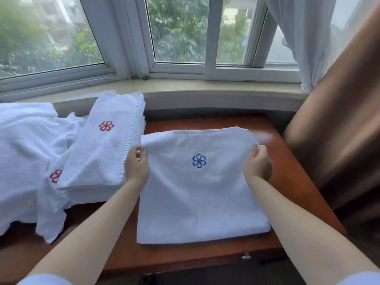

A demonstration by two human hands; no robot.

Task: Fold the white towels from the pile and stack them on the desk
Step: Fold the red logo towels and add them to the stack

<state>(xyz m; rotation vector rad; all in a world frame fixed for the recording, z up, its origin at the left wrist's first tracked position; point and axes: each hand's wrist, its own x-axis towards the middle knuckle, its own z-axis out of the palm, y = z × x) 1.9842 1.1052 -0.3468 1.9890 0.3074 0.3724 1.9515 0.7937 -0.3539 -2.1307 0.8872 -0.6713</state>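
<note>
White towel [197, 194] w/ a blue pinwheel logo [199, 160] lies folded on a red-brown wood desk [292, 182], roughly centre-right of the view. Both hands hold its far edge, one per corner. Left hand [136, 165] pinches the far-left corner betw. thumb and fingers, and that corner is lifted a little off the desk. Right hand [257, 164] grips the far-right corner, fingers curled round the cloth. Both forearms reach in from the bottom of the view.

Just left of this towel sits a stack [102, 149] of folded white towels, top one showing a red pinwheel logo [106, 126]; the stack is angled, its near end close to the left hand. Further left, a loose pile [26, 153] of unfolded white towels covers that end of the desk, w/ another red logo [55, 176] partly hidden under the stack's corner.

Behind the desk: a pale stone sill [185, 87] and a white-framed window [209, 58] w/ green trees outside. At right, a sheer white curtain [308, 48] and a brown drape [339, 120].
</note>
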